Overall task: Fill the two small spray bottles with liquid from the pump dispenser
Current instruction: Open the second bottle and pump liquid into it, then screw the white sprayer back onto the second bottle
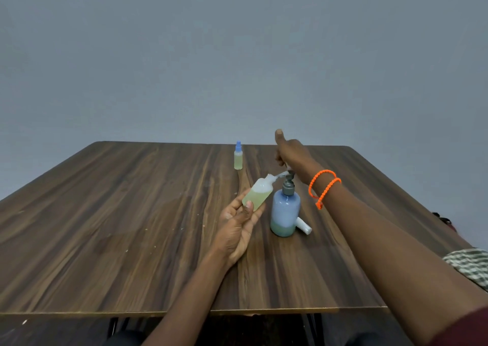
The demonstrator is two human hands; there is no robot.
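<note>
My left hand grips an uncapped small spray bottle, tilted, its open neck right at the pump's nozzle. It holds pale yellow-green liquid in its lower half. The blue pump dispenser stands on the table with a grey pump head and a low band of greenish liquid. My right hand rests on top of the pump head, thumb sticking up. A second small spray bottle with a blue cap stands upright farther back, partly filled with the same liquid.
A white cap or sprayer part lies on the wooden table just right of the dispenser's base. Orange bead bracelets circle my right wrist. A grey wall rises behind the table's far edge.
</note>
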